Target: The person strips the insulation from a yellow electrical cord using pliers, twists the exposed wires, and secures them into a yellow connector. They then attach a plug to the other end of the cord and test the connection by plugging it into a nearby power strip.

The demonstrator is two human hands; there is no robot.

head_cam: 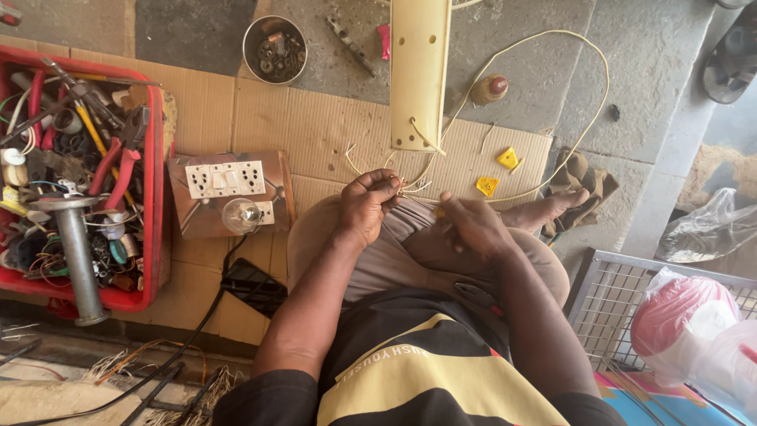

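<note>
While fingers [386,189] pinch thin wires [410,188], corrugated cardboard [315,118] over stone floor [552,63], red crate [154,158] beside.

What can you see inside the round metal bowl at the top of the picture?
The metal bowl holds a heap of small dark metal parts, perhaps nuts and screws. Its bottom is covered by them, and the single pieces are too small to tell apart.
</note>
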